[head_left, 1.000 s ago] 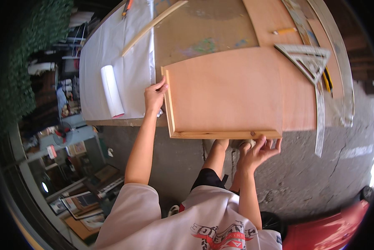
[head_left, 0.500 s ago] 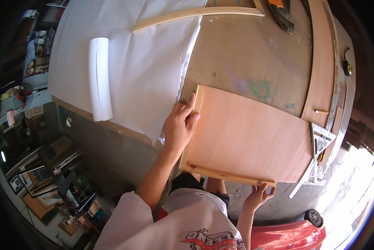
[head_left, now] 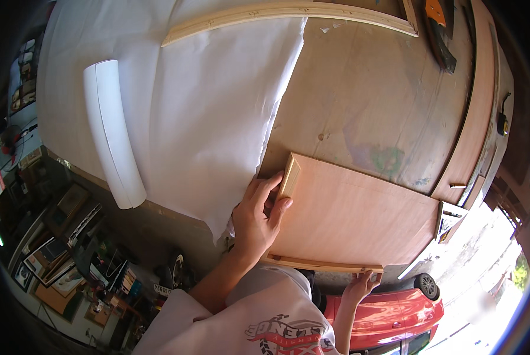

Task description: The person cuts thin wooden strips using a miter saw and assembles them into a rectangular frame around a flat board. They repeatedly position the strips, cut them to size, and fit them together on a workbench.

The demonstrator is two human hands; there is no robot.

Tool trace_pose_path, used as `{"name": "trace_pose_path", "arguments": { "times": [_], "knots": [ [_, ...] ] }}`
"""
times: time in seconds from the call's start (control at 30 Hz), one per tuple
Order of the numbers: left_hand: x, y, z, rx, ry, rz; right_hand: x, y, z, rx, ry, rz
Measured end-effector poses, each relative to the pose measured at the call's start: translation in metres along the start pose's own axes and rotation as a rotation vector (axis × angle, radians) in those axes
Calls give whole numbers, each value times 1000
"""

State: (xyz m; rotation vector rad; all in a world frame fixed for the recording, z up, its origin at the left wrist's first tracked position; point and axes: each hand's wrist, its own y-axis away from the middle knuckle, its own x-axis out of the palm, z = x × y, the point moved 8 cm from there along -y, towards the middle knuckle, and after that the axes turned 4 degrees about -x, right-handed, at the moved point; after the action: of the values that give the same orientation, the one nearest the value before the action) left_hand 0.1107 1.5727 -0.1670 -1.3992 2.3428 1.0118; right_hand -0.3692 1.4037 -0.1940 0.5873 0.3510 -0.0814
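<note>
A reddish plywood panel (head_left: 359,213) lies on the table's near side. One pale wooden strip (head_left: 288,176) runs along its left edge, and another wooden strip (head_left: 324,264) follows its near edge. My left hand (head_left: 258,222) is closed on the left strip, thumb on the panel side and fingers on the outer side; the hand hides the strip's lower part. At the right end of the near strip, my right hand (head_left: 360,287) pinches the wood between thumb and fingers. Against the panel's right end rests a triangular square (head_left: 450,218).
White sheeting (head_left: 211,100) covers the table's left half, with a white roll (head_left: 114,136) on it. A wooden frame (head_left: 288,13) lies at the far side, near an orange-handled saw (head_left: 436,26). A tape measure (head_left: 502,123) sits far right. A red car (head_left: 389,310) stands beyond the near edge.
The view has shifted, so the table's things appear lower. My left hand has slid down the left strip toward the near corner, its fingers more curled. My right hand keeps its grip.
</note>
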Motion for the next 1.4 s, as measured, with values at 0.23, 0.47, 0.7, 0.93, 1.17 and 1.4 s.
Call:
{"name": "trace_pose_path", "arguments": {
  "times": [0.23, 0.47, 0.7, 0.93, 1.17, 1.4],
  "knots": [
    [4, 8, -3, 139, -106, -66, -2, -1, 2, -17, 21, 18],
    [-2, 24, -33, 277, -231, -126, 5, -1, 22, 84, 249, -71],
    [-22, 9, -135, 514, 68, 19, 0, 0, 103, -18, 97, -76],
    [-23, -202, -203, 699, -513, -200, 71, -153, 227, -264, -395, 37],
    [1, -233, -185, 789, -863, -139, 176, -309, 280, -91, -750, 245],
    [-61, -126, -190, 930, -744, -112, 217, -340, 282, -100, -712, 291]
  ]
}}
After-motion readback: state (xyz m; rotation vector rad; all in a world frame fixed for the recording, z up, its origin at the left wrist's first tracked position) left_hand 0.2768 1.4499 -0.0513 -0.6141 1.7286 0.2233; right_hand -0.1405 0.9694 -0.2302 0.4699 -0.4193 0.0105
